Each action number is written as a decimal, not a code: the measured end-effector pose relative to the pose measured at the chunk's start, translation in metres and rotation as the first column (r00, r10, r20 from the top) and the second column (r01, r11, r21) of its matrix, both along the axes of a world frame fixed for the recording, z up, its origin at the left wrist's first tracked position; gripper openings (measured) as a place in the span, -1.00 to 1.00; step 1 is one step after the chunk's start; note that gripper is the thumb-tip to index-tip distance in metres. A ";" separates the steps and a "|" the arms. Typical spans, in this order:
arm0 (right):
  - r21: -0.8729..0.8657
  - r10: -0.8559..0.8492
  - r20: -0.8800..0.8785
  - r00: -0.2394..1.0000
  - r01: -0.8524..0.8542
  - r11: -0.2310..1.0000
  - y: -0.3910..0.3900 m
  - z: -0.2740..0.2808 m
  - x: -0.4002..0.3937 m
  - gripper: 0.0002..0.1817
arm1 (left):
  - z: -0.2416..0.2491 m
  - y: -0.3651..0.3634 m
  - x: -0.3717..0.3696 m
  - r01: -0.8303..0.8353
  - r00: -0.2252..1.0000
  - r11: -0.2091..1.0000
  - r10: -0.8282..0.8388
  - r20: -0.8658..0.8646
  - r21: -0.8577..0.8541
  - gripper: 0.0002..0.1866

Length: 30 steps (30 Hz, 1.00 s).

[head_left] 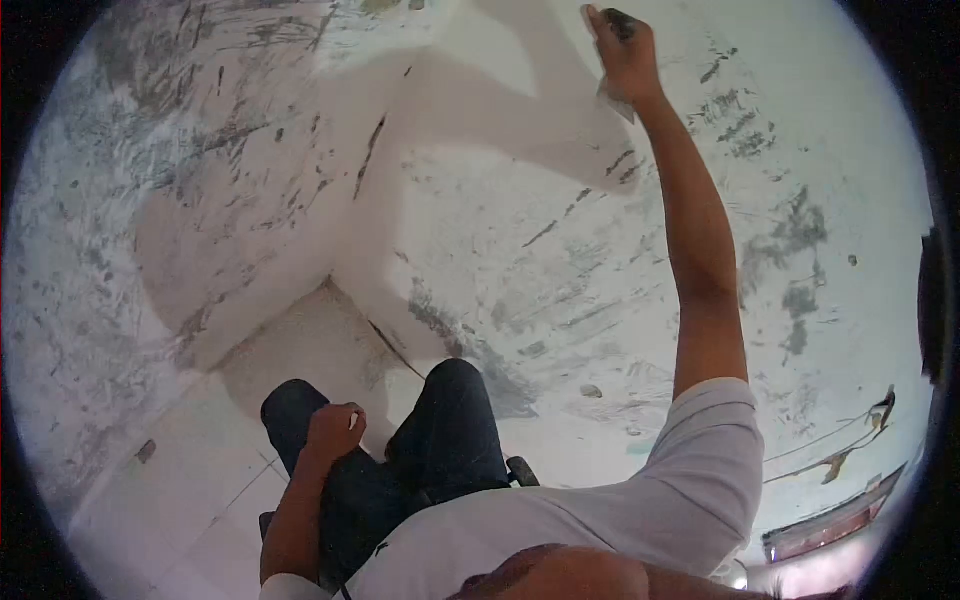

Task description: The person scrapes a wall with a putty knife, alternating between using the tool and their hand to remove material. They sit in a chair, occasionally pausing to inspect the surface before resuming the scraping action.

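At the upper right, my right hand (628, 60) is raised against the patchy white wall (560, 250), its fingers wrapped round the dark handle of a scraper (622, 24). Part of a thin, pale blade shows below the hand, by the wrist. My left hand (336, 432) rests on my left knee, fingers curled; whether anything is inside them is hidden. Grey smears and dark marks cover the wall around the right arm.
Two walls meet at a corner (328, 280) above my knees. Pale floor tiles (200, 490) lie at the lower left. A torn patch with a crack (835, 462) and a framed opening (830, 528) are at the lower right.
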State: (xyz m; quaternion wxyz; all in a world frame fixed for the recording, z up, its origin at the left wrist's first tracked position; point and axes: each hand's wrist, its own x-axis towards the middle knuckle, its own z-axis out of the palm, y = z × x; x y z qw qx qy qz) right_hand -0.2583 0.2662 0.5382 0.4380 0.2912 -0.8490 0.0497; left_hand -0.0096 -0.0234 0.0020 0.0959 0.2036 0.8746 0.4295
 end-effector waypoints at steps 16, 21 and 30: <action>-0.046 -0.004 0.188 0.982 0.013 0.999 -0.018 0.001 0.021 -0.50 | -0.014 0.027 -0.010 0.057 0.996 0.997 -0.055 -0.067 0.042 -0.79; -0.379 -0.111 0.305 0.946 0.227 0.897 -0.038 0.006 0.038 -0.50 | -0.020 0.027 -0.011 0.087 0.994 0.996 -0.088 -0.060 -0.021 -0.78; -0.176 -0.181 -0.073 0.981 0.166 0.970 -0.019 -0.020 -0.003 -0.53 | -0.018 0.028 -0.016 0.072 0.996 0.997 -0.072 -0.053 -0.019 -0.75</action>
